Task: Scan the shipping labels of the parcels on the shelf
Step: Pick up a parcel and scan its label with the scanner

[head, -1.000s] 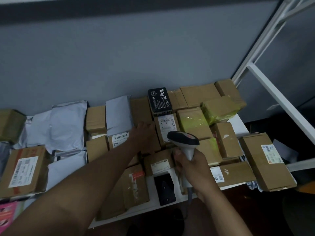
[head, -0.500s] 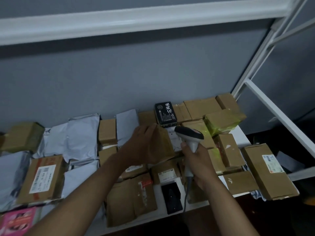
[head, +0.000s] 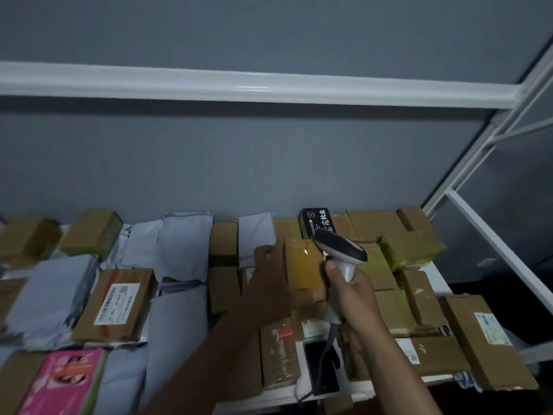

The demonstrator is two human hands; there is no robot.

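Left hand [head: 270, 278] has lifted box [head: 303, 266] higher — seemingly unlabelled.

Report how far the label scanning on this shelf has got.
Done: nothing in view marks any parcel as scanned. In hand: the left hand holds up a small brown box; the right hand grips the scanner beside it. Left: apparently the rest of the shelf, including the labelled box and grey mailers.
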